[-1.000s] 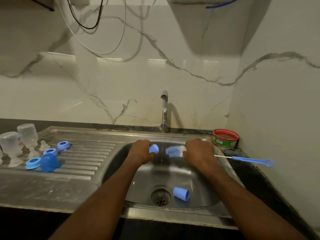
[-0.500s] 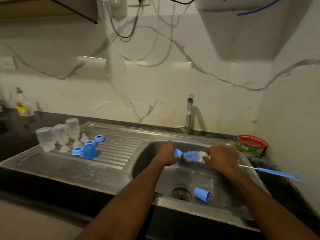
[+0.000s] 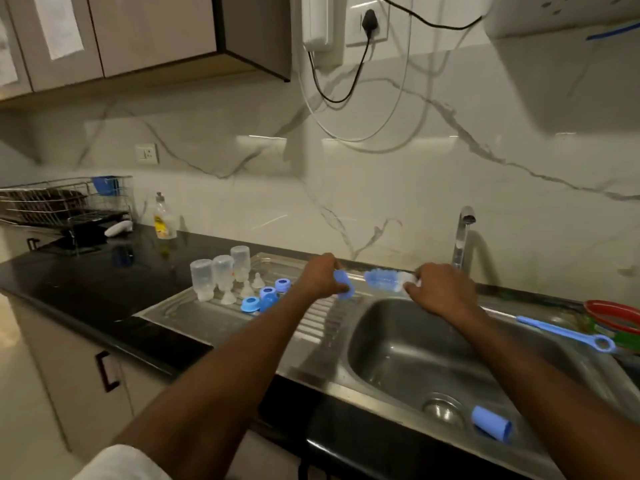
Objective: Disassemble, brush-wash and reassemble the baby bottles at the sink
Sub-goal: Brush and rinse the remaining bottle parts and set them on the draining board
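The left hand (image 3: 320, 276) grips a small blue plastic cap (image 3: 343, 285) over the drainboard — just right of it, the blue-bristled bottle brush (image 3: 382, 278), clamped in the right hand (image 3: 441, 288), lies left-right, bristles toward the cap.

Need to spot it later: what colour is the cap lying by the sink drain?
Light blue cap, seen in the head view.
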### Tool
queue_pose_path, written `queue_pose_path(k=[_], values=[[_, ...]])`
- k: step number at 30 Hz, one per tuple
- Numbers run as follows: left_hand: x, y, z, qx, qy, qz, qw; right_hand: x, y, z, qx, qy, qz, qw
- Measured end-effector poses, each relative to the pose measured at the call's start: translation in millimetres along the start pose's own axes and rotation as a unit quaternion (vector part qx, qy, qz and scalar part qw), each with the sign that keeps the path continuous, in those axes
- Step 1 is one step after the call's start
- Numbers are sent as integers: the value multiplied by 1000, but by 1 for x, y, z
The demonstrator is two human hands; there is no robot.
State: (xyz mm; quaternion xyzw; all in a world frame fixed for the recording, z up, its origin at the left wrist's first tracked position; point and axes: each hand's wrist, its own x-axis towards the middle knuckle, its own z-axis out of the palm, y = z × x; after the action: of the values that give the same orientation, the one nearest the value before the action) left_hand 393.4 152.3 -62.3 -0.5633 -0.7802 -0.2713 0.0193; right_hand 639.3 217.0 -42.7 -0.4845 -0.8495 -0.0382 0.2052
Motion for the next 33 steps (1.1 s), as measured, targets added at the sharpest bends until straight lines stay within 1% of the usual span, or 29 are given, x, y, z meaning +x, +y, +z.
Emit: queue_pose_path(k=[4, 8, 12, 15, 22, 24, 26, 29, 31, 33], values=[[3, -39, -38, 52, -25, -22, 998, 18, -60, 7, 20, -20, -35, 999], [0, -73, -43, 93, -13, -30, 995, 23, -109, 25, 7, -34, -53, 998], [-1, -94, -40, 134, 10, -52, 990, 28, -132, 44, 11, -39, -48, 998], [2, -103, -32, 139, 21, -67, 988, 31, -139, 52, 15, -35, -42, 998], [2, -111, -10, 159, 2, -79, 984, 29, -116, 68, 36, -29, -43, 998], [5, -109, -11, 180, -1, -73, 981, 27, -105, 68, 30, -27, -38, 998], [9, -101, -13, 195, 14, -52, 979, 26, -91, 64, 19, -26, -29, 999], [19, -75, -15, 194, 48, -14, 980, 24, -66, 51, 12, -12, -10, 1000], [25, -49, -7, 166, 64, 10, 984, 20, -43, 41, 13, 7, 7, 1000], [26, -21, 10, 123, 60, 36, 990, 13, -17, 33, -1, 26, 20, 999]])
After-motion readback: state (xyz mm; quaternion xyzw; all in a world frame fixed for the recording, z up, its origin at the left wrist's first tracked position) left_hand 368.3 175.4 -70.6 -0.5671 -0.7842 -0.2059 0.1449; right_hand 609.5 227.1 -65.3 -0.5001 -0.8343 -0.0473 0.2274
